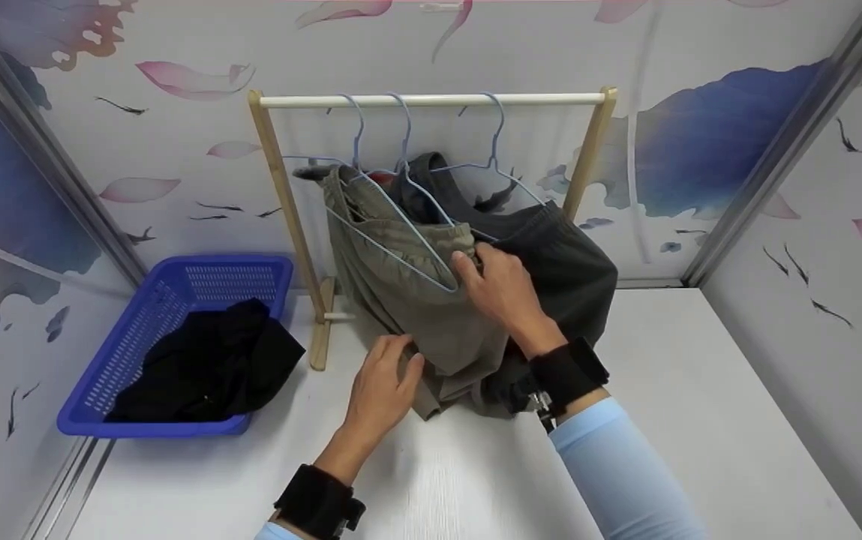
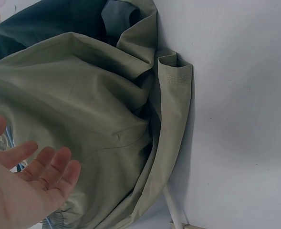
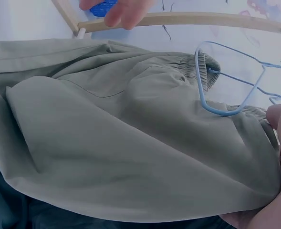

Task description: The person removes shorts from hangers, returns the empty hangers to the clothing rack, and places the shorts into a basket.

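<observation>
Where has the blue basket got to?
In the head view the blue basket sits on the white table at far left, beside the wooden rack, with a black garment inside.

pale blue sleeves (image 1: 618,465) on both arms, a black strap (image 1: 567,372) with a small mount around each wrist.

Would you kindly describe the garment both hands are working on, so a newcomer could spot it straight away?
Start at the small wooden clothes rack with a white rail standing on the white table. Among its pale blue wire hangers hangs an olive-green fabric garment with an elastic waistband. It is the lighter one, in front of the dark grey garment; the right hand pinches its waistband and the left hand touches its lower edge.
</observation>
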`<state>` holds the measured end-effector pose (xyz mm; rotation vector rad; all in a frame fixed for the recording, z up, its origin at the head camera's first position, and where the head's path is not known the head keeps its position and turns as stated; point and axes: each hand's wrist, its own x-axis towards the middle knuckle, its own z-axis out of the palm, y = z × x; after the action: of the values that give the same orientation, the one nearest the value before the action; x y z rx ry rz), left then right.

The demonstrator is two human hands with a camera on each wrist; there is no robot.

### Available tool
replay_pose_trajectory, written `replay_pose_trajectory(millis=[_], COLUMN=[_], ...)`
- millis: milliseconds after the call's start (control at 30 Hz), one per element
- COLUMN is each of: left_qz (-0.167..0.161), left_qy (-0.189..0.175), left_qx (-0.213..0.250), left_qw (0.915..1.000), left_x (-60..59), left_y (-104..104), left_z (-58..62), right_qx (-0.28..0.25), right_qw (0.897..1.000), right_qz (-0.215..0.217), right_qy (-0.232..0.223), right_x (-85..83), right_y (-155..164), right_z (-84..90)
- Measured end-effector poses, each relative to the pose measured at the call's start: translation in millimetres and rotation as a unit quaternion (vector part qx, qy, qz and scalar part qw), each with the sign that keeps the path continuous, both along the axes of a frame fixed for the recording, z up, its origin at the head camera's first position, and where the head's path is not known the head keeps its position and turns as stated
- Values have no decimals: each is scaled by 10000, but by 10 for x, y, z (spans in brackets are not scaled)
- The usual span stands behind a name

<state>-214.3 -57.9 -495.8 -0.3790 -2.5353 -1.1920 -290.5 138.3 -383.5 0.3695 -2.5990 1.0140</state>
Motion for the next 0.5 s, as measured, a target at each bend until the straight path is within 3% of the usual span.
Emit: replay_pose_trajectory(millis=[300, 500], left_qz=[-36, -40], left_qy=[64, 139], left_qx=[61, 110], left_qw=[10000, 9998], left_x=[-9, -14], left_y=[14, 36], left_z=[31, 60], right_qx=[-99, -188], right_qw=[9995, 9998], right_qz=[71, -60], right_qy=[-287, -18], right_x=[-31, -8], right_y=[8, 20], right_z=[55, 84])
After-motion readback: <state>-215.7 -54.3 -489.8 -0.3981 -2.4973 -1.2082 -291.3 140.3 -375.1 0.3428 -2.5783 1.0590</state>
